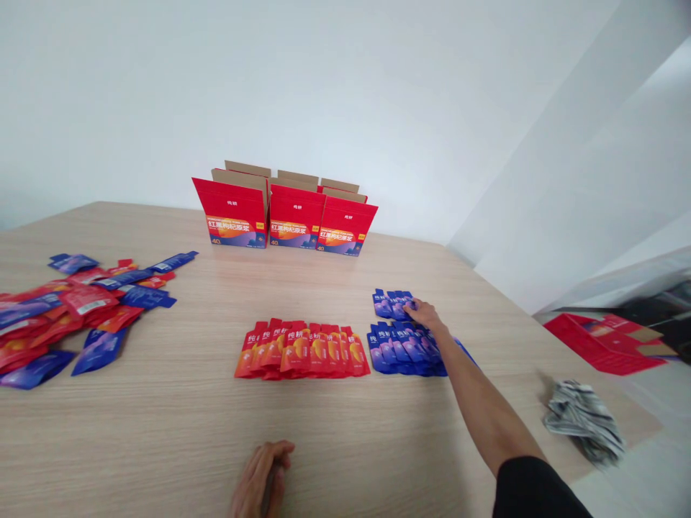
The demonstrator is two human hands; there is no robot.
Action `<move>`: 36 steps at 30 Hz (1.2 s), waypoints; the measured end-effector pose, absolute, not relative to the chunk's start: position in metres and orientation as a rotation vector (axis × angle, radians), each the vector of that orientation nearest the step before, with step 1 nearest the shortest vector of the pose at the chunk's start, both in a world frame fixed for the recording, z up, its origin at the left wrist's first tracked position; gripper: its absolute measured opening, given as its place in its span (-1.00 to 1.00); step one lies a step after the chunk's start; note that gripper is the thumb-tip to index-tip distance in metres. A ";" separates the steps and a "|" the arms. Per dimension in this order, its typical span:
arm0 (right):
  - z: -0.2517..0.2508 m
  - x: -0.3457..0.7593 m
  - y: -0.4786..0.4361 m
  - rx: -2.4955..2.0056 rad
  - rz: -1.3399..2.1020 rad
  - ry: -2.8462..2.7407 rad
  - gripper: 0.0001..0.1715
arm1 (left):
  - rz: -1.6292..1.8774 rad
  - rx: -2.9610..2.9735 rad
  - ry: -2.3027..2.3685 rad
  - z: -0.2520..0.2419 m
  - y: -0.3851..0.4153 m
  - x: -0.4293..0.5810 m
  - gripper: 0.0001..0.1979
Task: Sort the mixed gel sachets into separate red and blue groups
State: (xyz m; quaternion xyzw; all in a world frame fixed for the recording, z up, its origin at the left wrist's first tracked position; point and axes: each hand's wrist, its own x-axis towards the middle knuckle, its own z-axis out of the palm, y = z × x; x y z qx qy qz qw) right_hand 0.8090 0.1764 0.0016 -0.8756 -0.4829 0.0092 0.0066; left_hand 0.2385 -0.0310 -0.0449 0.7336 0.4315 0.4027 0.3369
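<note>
My right hand point(422, 314) reaches out over the table with its fingers closed on the edge of a blue pouch point(400, 305), at the right end of a short overlapping row. Just nearer to me lies a second, fuller row of blue pouches point(399, 349), partly hidden by my forearm. To its left, red pouches point(296, 351) are laid out upright and overlapping. My left hand point(262, 476) rests near the front edge of the view, fingers loosely bent and thumb apart, with no item visible in it.
Three open red boxes point(294, 219) stand side by side near the wall. A mixed heap of red and blue pouches point(80, 309) lies at the left. On the right are a crumpled striped cloth point(583, 421) and, beyond the table edge, a red carton point(599, 342).
</note>
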 end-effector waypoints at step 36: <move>0.022 0.793 0.150 -2.407 0.013 -2.001 -0.40 | 1.146 1.810 1.095 -0.032 -0.040 0.252 -0.56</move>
